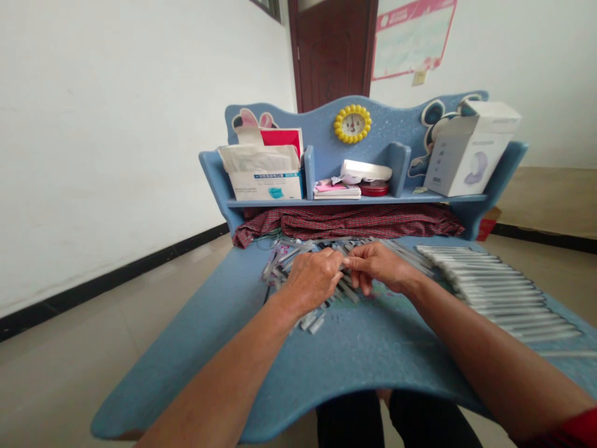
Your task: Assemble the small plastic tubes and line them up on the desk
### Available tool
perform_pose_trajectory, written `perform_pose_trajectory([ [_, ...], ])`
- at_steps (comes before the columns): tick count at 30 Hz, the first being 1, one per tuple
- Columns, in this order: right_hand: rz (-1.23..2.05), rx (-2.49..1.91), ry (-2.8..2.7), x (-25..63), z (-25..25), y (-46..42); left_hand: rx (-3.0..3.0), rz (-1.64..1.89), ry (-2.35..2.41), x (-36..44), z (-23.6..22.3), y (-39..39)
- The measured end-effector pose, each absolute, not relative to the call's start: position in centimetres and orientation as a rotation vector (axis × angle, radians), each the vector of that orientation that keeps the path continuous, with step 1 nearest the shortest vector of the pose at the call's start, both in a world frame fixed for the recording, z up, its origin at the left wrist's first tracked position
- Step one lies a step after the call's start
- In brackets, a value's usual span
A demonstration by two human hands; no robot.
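Observation:
My left hand [316, 276] is closed over a loose heap of short, clear and black pen pieces [283, 261] on the blue desk. Its fingertips meet those of my right hand [374, 266], which is closed in a pinch with the lower fingers curled. Whatever lies between the fingers is too small and blurred to make out. A few short clear pieces [313, 322] lie in front of my left hand. Beside my right forearm is a neat row of long, clear pen barrels [504, 292], with several more thin sticks [410, 256] behind the right wrist.
The blue desk [196, 367] has a curved front edge. A bundle of red checked cloth [354, 221] lies along its back, beneath a shelf [280, 203]. On the shelf stand an open carton [265, 183], a stack of papers [336, 193], a red tin [374, 188] and a white box [471, 155].

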State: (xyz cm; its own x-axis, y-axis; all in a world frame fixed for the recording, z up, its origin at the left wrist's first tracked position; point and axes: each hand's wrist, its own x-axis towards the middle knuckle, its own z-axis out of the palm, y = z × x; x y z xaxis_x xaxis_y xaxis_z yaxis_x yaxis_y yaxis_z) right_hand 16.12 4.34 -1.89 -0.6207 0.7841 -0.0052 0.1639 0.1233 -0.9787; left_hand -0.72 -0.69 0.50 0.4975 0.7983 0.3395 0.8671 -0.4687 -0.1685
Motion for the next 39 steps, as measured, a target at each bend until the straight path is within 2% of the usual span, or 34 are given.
perform_pose_trajectory([
  [7,1.41,-1.042,-1.627,17.7,-2.2,6.2,-2.378,-0.508,-1.419,-1.5,0.9,-0.4],
  [15,1.283,-1.11,-1.403,19.1,-2.0,7.3,-2.764,-0.113,-1.382,-2.0,0.0,0.1],
  [29,1.308,-1.073,-1.445,18.8,-2.0,7.1,-2.67,0.087,-1.343,-1.4,-1.0,0.2],
  [32,1.299,-1.055,-1.437,18.9,-1.7,7.0,-2.697,0.05,-1.339,-1.6,-0.6,0.2],
  [39,1.347,-0.934,-1.404,20.1,-1.4,7.0,-2.677,-0.324,-1.552,-3.9,0.8,1.0],
])
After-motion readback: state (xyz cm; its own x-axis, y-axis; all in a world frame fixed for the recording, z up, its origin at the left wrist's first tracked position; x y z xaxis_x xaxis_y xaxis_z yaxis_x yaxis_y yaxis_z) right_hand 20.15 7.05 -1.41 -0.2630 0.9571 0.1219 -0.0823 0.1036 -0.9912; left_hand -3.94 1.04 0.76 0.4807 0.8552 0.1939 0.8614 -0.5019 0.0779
